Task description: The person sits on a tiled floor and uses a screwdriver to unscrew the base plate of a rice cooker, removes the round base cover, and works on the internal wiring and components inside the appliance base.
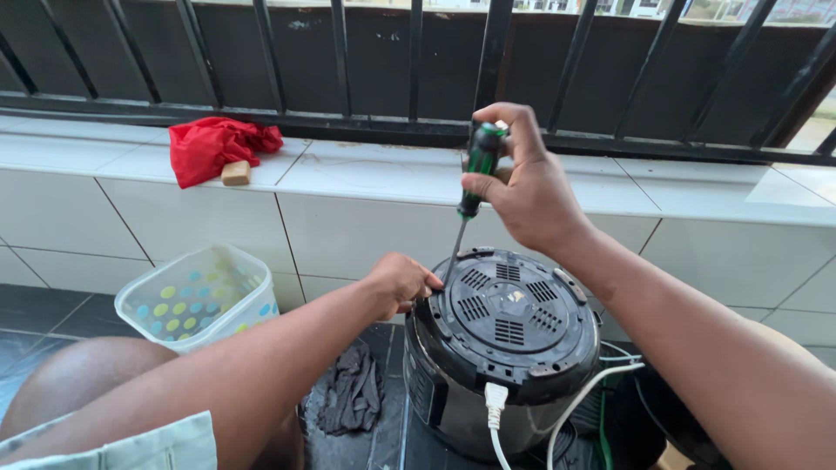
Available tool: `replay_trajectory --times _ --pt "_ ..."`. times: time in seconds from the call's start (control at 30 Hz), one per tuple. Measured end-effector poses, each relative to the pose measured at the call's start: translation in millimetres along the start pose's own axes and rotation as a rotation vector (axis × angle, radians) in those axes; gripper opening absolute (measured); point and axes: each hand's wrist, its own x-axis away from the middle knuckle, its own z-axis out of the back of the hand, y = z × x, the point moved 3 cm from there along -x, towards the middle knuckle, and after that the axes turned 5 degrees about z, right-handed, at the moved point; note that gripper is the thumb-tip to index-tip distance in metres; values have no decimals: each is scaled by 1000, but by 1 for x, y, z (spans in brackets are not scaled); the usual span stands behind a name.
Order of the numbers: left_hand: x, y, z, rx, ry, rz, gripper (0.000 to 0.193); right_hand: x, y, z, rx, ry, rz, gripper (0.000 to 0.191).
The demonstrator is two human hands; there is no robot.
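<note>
A black round cooker (501,344) stands upside down on the floor, its vented base facing up. My right hand (527,187) grips a screwdriver (475,174) with a green and black handle, held upright and slightly tilted. Its metal tip meets the base's left rim. My left hand (401,283) rests against that same left rim, fingers curled at the edge beside the tip. A white power cord (496,409) plugs into the cooker's near side.
A translucent plastic tub (205,296) with coloured dots stands at the left. A dark rag (353,392) lies on the floor tiles. A red cloth (218,148) and a tan block (236,173) lie on the white tiled ledge under black railings. My knee (78,374) is lower left.
</note>
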Motion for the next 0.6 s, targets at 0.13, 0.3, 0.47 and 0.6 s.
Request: replay_trajectory --times 0.13,0.3,0.47,0.6 --pt "-9 -3 1 26 -3 -56 22 -4 -4 -7 158 34 77 59" --pt "-22 -9 2 -27 12 -112 21 -10 -11 -8 373 237 333 46" --pt "-31 -11 -1 -75 88 -178 22 -13 -2 -4 342 383 266 32" --pt "-25 -13 -7 -27 84 -270 21 -14 3 7 143 365 239 27"
